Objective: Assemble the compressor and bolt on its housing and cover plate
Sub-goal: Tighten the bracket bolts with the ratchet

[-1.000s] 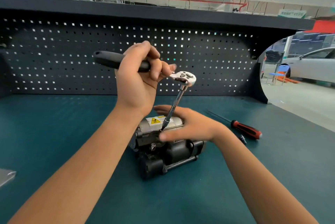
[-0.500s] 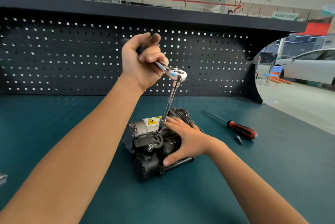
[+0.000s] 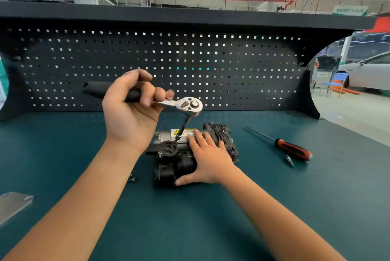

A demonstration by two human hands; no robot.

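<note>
Here left hand (image 3: 130, 110) grips chrome ratchet (image 3: 179, 105) by its black handle; right hand (image 3: 207, 160) presses flat, fingers straight, on ribbed black compressor (image 3: 219, 134).

We count one black-and-silver metal compressor (image 3: 219, 134), one chrome black-handled ratchet wrench (image 3: 185, 105), one flat grey metal plate (image 3: 14, 202) left of our fingers (image 3: 200, 137), one red-handled steel screwdriver (image 3: 292, 148) right of them, and two small loose bolts: one bolt (image 3: 289, 160) right, one bolt (image 3: 132, 179) left.

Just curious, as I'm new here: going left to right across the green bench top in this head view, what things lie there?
Metal plate → loose bolt → compressor → red-handled screwdriver.
</note>
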